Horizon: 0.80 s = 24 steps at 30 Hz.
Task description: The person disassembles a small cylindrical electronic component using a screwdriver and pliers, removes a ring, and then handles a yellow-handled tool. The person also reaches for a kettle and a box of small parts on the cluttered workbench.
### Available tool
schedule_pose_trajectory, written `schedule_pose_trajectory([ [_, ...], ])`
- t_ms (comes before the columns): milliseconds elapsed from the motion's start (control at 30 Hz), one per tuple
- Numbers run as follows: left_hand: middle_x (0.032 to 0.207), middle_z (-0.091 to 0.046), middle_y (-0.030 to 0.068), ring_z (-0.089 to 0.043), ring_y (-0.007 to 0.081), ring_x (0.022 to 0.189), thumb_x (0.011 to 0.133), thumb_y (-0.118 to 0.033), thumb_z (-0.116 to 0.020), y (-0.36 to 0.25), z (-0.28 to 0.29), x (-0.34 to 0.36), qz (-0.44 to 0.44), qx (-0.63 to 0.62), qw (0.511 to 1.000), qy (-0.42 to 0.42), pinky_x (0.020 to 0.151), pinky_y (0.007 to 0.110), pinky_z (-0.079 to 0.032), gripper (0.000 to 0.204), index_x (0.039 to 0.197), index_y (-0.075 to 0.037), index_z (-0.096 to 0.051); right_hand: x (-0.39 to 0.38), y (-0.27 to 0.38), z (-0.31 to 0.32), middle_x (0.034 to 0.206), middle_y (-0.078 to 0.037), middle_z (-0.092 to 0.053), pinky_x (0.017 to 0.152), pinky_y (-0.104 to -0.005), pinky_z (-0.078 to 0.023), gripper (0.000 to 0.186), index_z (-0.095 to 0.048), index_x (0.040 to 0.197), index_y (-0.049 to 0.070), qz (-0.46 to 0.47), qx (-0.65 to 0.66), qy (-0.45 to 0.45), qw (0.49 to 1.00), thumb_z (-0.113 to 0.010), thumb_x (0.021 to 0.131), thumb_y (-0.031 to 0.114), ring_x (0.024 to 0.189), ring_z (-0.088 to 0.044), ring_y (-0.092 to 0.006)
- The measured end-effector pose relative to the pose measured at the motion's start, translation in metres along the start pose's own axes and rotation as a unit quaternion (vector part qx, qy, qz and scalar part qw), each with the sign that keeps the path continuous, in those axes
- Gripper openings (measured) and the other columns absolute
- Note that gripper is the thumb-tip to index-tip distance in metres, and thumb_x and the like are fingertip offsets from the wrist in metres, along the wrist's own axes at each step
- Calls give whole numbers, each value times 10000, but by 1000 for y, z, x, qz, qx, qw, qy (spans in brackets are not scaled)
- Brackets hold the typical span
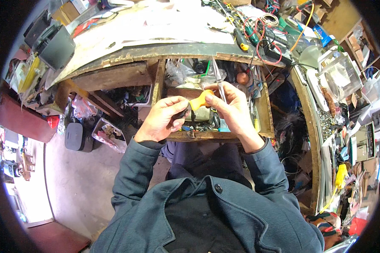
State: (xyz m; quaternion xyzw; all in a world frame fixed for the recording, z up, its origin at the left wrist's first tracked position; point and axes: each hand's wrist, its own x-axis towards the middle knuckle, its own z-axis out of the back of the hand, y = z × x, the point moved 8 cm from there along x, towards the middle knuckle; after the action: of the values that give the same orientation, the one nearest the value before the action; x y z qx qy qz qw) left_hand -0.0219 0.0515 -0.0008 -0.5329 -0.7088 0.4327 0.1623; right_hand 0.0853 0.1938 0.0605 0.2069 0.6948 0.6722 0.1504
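Note:
My left hand (162,120) is closed around a small dark object (182,113), partly hidden by its fingers, with the thumb and forefinger at the left end of a small orange-yellow piece (197,102). My right hand (230,114) pinches that orange-yellow piece between thumb and fingers. Both hands are over an open wooden drawer (266,114) full of plastic bags, small tools and loose parts. A long translucent strip (216,67) runs down behind my right hand.
The worktop (135,21) carries white sheets, screwdrivers (240,40), cables and a black device (52,50). A cluttered side bench with a clear plastic box (337,74) stands right. At floor level on the left are a grey-black bin (78,137) and a litter-filled box (107,135).

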Motion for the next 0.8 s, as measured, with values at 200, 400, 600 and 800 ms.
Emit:
schedule_pose_trajectory([
  [200,861,-674,74,-491,95,511,1088,-311,-559,0,2,-3,7,-6,1000,-13,424,233,-359,284,1105,-44,-652,-6,-10,2,939,-13,-712,728,-229,-516,272,-680,1140,-1,-11,23,-25,999,-778,962,181,804,-627,-55],
  [400,848,-681,89,-499,113,507,1091,-330,-554,-3,-1,-7,-2,-6,1000,-20,419,250,-351,304,1105,-41,-648,-8,-21,8,944,-11,-717,697,-210,-489,274,-686,1146,12,-42,54,-10,998,-770,969,204,795,-623,-47],
  [600,788,-658,51,-487,91,495,1069,-249,-584,-10,-7,-12,-25,30,999,-18,423,245,-342,231,1085,-42,-686,-9,-24,4,963,-7,-723,682,-206,-475,276,-693,1169,18,-23,85,-8,996,-761,975,201,808,-624,-44],
  [800,720,-617,-26,-444,30,488,1002,-159,-689,-13,-7,-12,-66,118,990,-26,433,210,-307,124,1006,-39,-718,-10,-32,6,1008,-28,-734,782,-237,-531,301,-692,1203,9,-39,42,-3,998,-775,958,162,879,-660,-75],
])
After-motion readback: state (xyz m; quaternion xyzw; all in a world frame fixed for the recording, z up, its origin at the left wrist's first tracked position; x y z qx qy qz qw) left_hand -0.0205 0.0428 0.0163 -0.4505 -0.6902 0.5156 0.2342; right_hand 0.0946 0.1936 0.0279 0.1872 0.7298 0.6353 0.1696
